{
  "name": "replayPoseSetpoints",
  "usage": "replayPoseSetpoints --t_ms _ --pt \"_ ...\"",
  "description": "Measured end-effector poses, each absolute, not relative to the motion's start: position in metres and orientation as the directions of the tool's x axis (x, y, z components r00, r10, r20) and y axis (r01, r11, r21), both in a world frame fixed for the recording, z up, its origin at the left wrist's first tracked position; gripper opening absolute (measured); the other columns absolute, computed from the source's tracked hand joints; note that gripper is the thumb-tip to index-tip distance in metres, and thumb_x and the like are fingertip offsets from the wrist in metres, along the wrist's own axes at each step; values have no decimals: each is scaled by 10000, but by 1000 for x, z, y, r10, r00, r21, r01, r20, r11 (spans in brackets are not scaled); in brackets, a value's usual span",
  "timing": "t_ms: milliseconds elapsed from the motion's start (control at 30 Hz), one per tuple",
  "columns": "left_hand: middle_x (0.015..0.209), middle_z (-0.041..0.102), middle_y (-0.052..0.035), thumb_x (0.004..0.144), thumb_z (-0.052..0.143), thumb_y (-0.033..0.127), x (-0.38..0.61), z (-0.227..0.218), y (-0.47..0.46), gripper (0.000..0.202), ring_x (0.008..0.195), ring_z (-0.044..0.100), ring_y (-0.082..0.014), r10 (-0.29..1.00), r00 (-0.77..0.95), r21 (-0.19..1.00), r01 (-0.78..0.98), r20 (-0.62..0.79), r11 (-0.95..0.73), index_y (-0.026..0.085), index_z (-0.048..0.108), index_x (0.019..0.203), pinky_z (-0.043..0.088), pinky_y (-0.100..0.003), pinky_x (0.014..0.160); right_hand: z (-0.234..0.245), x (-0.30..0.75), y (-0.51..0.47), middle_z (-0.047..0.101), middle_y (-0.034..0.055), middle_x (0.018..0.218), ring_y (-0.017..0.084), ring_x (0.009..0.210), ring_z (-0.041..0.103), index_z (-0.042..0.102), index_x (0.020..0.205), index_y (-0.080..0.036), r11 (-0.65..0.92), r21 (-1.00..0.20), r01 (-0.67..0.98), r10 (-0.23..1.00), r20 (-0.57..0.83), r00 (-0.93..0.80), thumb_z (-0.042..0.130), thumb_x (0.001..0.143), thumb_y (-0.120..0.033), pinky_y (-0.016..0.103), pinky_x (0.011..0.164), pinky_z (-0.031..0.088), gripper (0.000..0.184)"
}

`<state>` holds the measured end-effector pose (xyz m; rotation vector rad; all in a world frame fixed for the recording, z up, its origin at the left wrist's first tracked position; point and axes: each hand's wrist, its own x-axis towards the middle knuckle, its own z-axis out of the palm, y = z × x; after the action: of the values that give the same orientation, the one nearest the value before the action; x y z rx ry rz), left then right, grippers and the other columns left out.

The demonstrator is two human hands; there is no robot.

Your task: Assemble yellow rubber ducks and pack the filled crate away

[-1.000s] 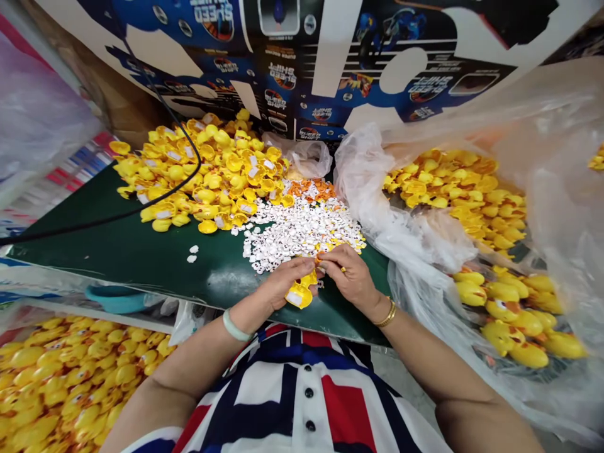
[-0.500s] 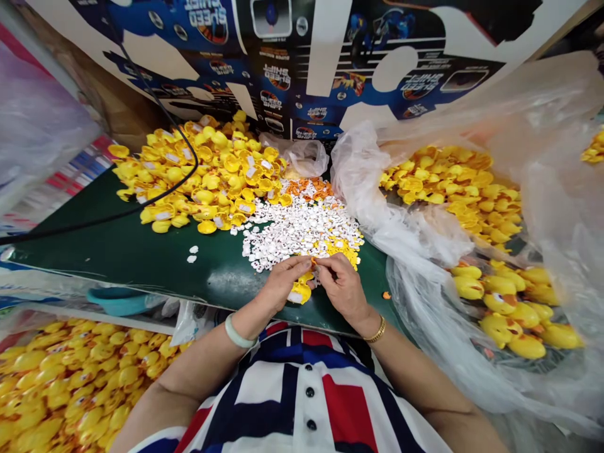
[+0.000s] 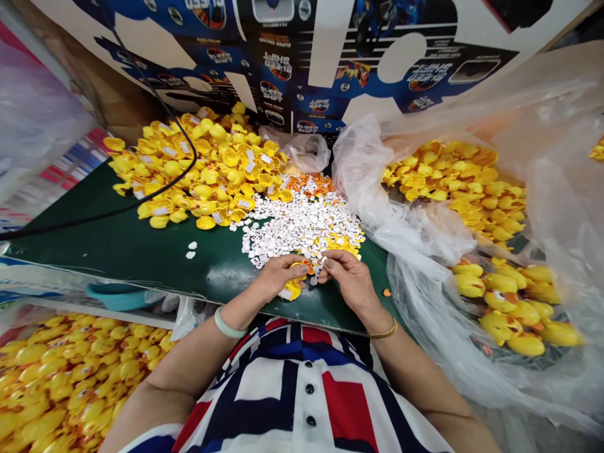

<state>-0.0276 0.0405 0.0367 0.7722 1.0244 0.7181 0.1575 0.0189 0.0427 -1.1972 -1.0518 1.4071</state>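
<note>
My left hand (image 3: pixel 278 277) pinches a small orange duck beak (image 3: pixel 307 265) between thumb and fingers. Below its fingers shows a yellow duck shell (image 3: pixel 290 290) with a white patch; whether the palm grips it is hard to see. Close by on the right, my right hand (image 3: pixel 349 280) is closed on a small white eye piece (image 3: pixel 323 260) at the fingertips. Just beyond both hands spreads a heap of white eye pieces (image 3: pixel 292 226). Small yellow parts (image 3: pixel 346 241) lie at its right side, orange beaks (image 3: pixel 309 184) at its far end.
Yellow duck shells (image 3: pixel 202 163) are piled at the back left, crossed by a black cable (image 3: pixel 163 195). Clear plastic bags (image 3: pixel 401 233) line the right side around more duck parts (image 3: pixel 453 176). A bin of ducks (image 3: pixel 80 377) stands lower left; a printed carton (image 3: pixel 283 69) backs the table.
My hands have drawn apart from where they met over the orange beak. The left keeps the beak, and the white eye piece now shows in the right. The yellow shell has shifted left.
</note>
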Motion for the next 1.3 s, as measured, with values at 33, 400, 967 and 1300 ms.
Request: replayPoseSetpoints --t_ms 33,400,967,1300 --pt "720 709 -25 617 850 408 -26 37 40 408 533 633 -152 821 353 842 -141 -449 521 163 716 916 455 -249 507 43 157 20 670 -30 694 126 575 631 689 966 -221 -143 -979 -142 990 -141 -27 729 787 -429 293 604 561 277" --pt "776 723 -20 663 805 406 -24 37 32 374 582 642 -140 857 348 896 -93 -379 434 162 725 934 498 -253 573 26 151 15 658 -2 787 123 601 615 681 964 -211 -49 -998 29 996 -51 -69 654 871 -430 265 571 534 239" --pt "734 708 -50 669 818 451 -15 34 35 410 503 642 -161 777 423 718 -332 -466 612 135 688 897 456 -241 473 25 165 23 588 47 942 188 832 574 591 1265 -247 460 -764 453 888 395 -236 614 931 -309 355 737 528 340" --pt "680 670 -46 771 635 678 -14 32 67 553 559 607 -161 908 261 855 -326 -328 403 135 684 867 458 -271 544 74 187 48 591 90 969 203 787 568 570 1201 -157 651 -267 711 759 239 -605 500 989 -361 324 653 476 303"
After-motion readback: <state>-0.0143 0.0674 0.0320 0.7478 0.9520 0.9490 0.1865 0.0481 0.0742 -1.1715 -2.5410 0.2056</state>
